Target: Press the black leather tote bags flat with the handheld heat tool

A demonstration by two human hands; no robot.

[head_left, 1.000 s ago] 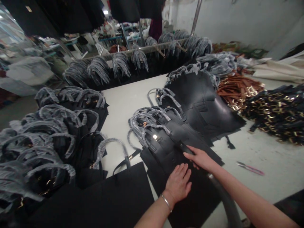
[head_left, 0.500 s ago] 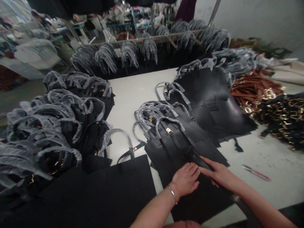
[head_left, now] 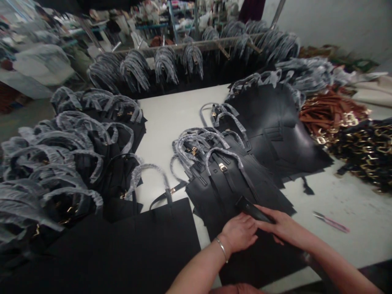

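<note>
Table [head_left: 171, 118]: pale top, carrying everything below.
Heap of bags [head_left: 76, 163]: black, handles wrapped in grey foam, filling my left side of the table.
Rail [head_left: 196, 47]: along the far edge, hung with more wrapped handles.
Panels [head_left: 275, 126]: flat black leather, fanned out right of centre.
Sheet [head_left: 128, 249]: black, flat at the near left edge, one wrapped handle at its top.
Bag [head_left: 226, 183]: black, gold clasp, topmost of a small stack at the table's centre, directly in front of me, between sheet and panels.
Black straps [head_left: 367, 155]: pile with gold buckles, far right.
Brown straps [head_left: 327, 114]: pile just behind the black ones.
Left hand [head_left: 240, 234]: palm down on the bag's lower part, fingers loosely bent, gripping nothing, fingertips against my right hand.
Right hand [head_left: 280, 226]: fingers wrapped over a bar [head_left: 251, 208].
Bar: black, lying slantwise on the bag; its kind I cannot tell.
Snips [head_left: 332, 222]: pink-handled, alone on the table right of my right hand.
Bracelet [head_left: 221, 249]: thin, silver, on my left wrist.
</note>
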